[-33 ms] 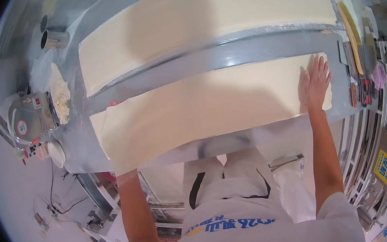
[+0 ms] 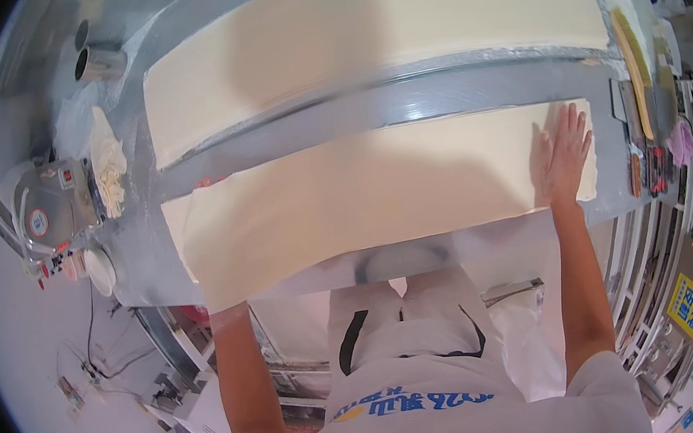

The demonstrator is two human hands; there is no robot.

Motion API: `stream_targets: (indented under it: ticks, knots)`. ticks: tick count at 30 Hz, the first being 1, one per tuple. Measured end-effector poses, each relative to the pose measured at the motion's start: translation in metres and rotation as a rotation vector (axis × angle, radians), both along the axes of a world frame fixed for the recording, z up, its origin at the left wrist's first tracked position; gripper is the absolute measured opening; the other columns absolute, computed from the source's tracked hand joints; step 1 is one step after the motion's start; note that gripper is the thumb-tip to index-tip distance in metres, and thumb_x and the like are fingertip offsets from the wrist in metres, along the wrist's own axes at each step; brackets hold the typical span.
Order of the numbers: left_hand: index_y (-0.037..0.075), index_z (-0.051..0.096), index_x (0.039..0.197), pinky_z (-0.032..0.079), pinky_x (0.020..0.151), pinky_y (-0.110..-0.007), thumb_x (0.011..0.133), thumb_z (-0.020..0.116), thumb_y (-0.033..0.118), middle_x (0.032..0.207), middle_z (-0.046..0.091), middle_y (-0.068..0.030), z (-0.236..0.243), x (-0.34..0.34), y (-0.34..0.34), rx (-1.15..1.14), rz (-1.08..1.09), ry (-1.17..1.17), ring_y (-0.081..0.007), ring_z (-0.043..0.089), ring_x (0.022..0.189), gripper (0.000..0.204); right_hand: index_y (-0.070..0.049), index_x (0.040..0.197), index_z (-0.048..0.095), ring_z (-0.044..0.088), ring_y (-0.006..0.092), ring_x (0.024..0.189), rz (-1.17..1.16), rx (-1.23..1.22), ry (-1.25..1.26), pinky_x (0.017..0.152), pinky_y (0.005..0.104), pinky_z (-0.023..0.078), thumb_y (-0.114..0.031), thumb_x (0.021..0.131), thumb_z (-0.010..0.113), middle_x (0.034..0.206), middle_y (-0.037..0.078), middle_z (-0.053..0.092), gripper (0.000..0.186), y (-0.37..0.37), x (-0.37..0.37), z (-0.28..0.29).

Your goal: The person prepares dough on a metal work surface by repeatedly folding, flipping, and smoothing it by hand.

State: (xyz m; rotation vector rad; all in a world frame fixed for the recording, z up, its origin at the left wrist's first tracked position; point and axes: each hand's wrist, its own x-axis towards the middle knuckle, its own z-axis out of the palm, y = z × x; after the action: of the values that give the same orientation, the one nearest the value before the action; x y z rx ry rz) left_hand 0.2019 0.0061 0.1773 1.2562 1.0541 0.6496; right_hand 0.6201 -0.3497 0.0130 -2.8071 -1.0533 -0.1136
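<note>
A long pale dough sheet lies across the near part of the metal table. On its right end rests my right hand, open and flat with the fingers stretched toward the far edge. My left forearm runs under the sheet's left end, which drapes over my left hand and is held up by it. Only reddish fingertips of that hand show at the sheet's far edge; the rest is covered. At the far left, a lower dough layer peeks out from beneath. Beyond lies a second long dough sheet.
To the left stand a metal cup, a crumpled dough scrap, a metal machine and a white round container. At the right edge are a brush, several small tools and a pink cloth.
</note>
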Motion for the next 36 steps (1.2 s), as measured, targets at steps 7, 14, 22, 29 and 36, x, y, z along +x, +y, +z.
stream_targets:
  ticks: [7,14,22,29,36]
  knots:
    - [0.005,0.029,0.17,0.032,0.13,-0.043,0.115,0.049,0.028,0.169,0.041,-0.0104,-0.019,-0.033,0.021,-0.038,0.084,-0.019,-0.0261,0.04,0.156,0.064,-0.001,0.171,0.029,0.021,0.0458,0.166,0.204,-0.065,0.155,0.134,0.0619,0.012,-0.04,0.113,0.049,0.177,0.023,0.03,0.073,0.059,-0.073,0.007]
    - [0.004,0.034,0.168,0.037,0.126,-0.042,0.114,0.053,0.028,0.164,0.048,-0.0103,-0.029,-0.093,0.051,-0.051,0.17,-0.027,-0.0266,0.046,0.152,0.062,0.005,0.17,0.03,0.025,0.0446,0.165,0.056,-0.102,0.054,0.135,0.0573,0.014,-0.041,0.116,0.047,0.175,0.029,0.031,0.073,0.056,-0.069,-0.002]
    - [0.003,0.039,0.165,0.044,0.122,-0.041,0.112,0.057,0.029,0.158,0.055,-0.0103,-0.056,-0.142,0.058,0.007,-0.009,0.062,-0.0272,0.053,0.147,0.061,-0.002,0.132,0.072,0.063,0.0317,0.128,0.861,0.131,0.751,0.112,0.0441,0.048,-0.028,0.109,0.061,0.127,0.017,0.072,0.037,0.387,-0.297,0.144]
    - [0.002,0.043,0.163,0.049,0.119,-0.041,0.112,0.06,0.029,0.154,0.06,-0.0104,-0.058,-0.157,0.053,0.054,-0.212,0.135,-0.0275,0.058,0.143,0.06,-0.002,0.128,0.077,0.067,0.0195,0.122,0.488,-1.03,1.538,0.106,0.0349,0.052,-0.074,0.109,0.046,0.119,0.011,0.077,0.081,0.549,-0.376,0.095]
    - [0.002,0.045,0.161,0.05,0.117,-0.042,0.112,0.061,0.03,0.155,0.059,-0.0106,-0.084,-0.178,0.057,-0.018,-0.014,-0.008,-0.0276,0.057,0.143,0.058,0.0,0.149,0.06,0.068,0.0202,0.126,0.6,-0.781,2.303,0.111,0.0385,0.053,-0.016,0.096,0.084,0.138,0.01,0.071,0.061,0.576,-0.426,0.077]
